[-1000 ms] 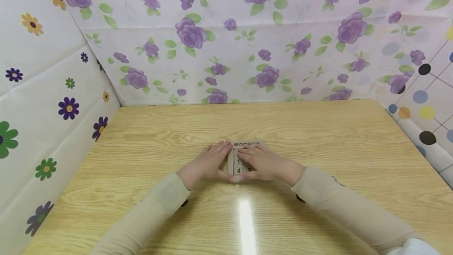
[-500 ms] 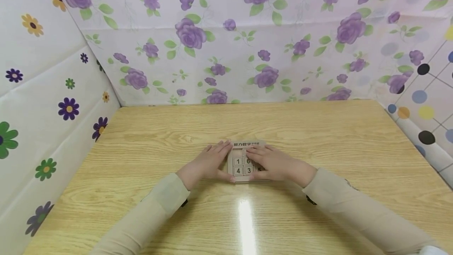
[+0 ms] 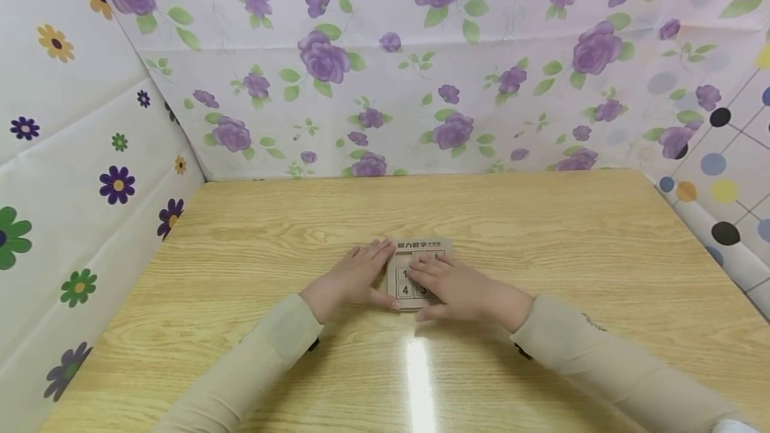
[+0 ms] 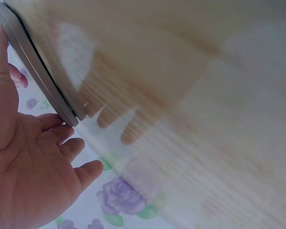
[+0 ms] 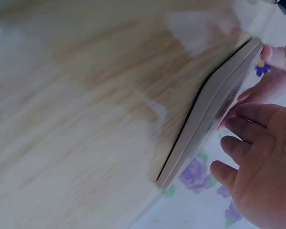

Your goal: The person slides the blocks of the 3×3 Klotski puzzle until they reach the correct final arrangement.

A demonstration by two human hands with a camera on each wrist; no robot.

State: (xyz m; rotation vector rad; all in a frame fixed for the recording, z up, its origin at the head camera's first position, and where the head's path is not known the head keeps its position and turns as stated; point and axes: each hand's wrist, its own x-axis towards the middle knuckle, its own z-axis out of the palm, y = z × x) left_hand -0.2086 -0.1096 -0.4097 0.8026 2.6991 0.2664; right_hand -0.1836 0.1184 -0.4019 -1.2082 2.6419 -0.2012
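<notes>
Number puzzle [image 3: 424,244] is being pinched by left hand [image 3: 355,277]; right hand [image 3: 462,289] is lying relaxed over tiles [image 3: 406,290], gripping nothing

Arms [image 3: 252,361] angled toward the board [image 3: 421,244], left hand [image 3: 355,274] at its left edge, thumb [image 3: 383,299] spread, right hand [image 3: 463,289] above, fingers [image 3: 432,276] extended, perhaps touching

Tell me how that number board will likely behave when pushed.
The number board would probably slide rather than tip: it is thin and low on the glossy table. It looks stiff, its edges straight. Its tiles may shift too, since the top-left slot appears empty.
</notes>
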